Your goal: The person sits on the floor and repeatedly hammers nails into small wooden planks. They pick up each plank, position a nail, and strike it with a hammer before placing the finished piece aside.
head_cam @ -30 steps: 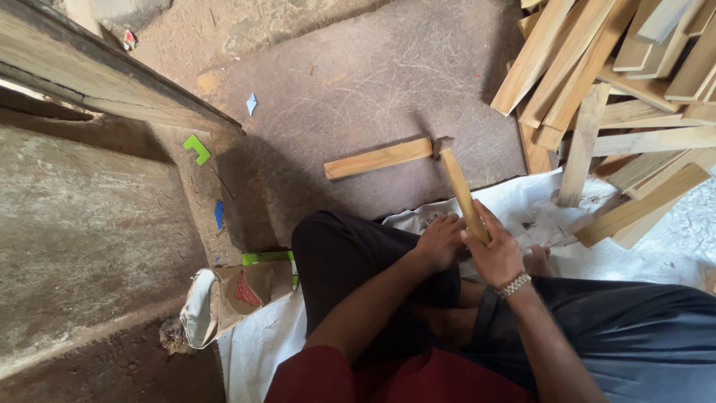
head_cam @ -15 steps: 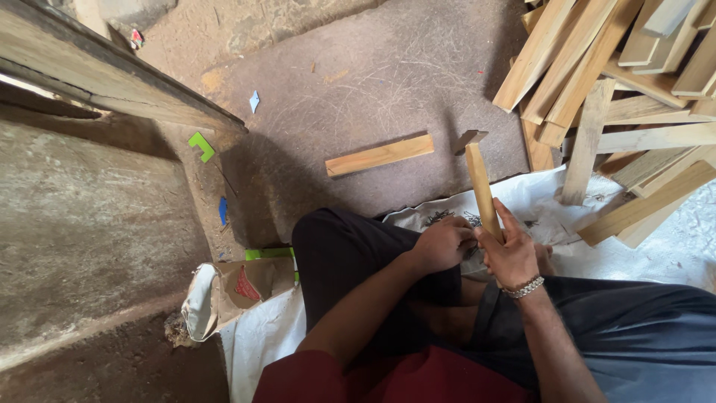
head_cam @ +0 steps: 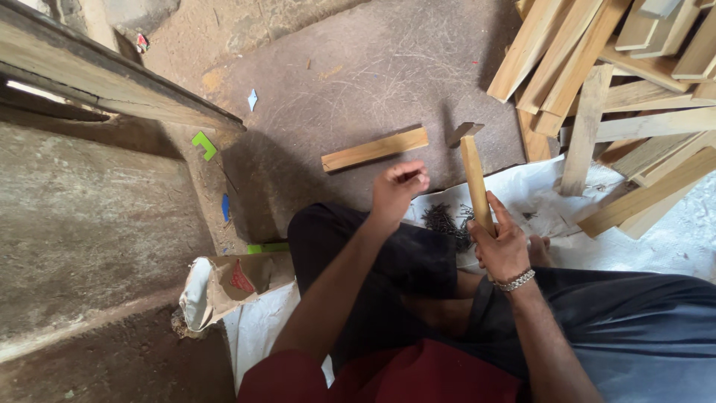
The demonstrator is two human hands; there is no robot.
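Head view, only one cam. The right hand (head_cam: pixel 506 246) is clamped around the wooden handle of a hammer (head_cam: pixel 475 179). The long axis of the hammer runs almost vertical in the picture, leaning a little to the left at the top; the handle end is down in the fist, the dark head is up, away from the person, and lies crosswise at the top. The hammer is held above the white sheet (head_cam: pixel 537 205), near the edge of the brown board (head_cam: pixel 358 82).

The left hand (head_cam: pixel 399 186) is raised, fingers pinched together at the tips; if it holds a nail or sth small I cannot tell, too small to see. It is just below a short wooden slat (head_cam: pixel 375 149), which lies on the board w/ its long axis nearly horizontal, right end a bit higher. Hand and slat seem apart.

A heap of dark nails (head_cam: pixel 444 220) lies on the sheet between the two hands.

Surface and room: the person sits on the ground, legs folded. At upper right, a pile of light wooden slats (head_cam: pixel 597 67). At left, a rough concrete slab (head_cam: pixel 82 224) and a dirt floor w/ small coloured scraps, also a torn cardboard box (head_cam: pixel 231 283) near the knee.
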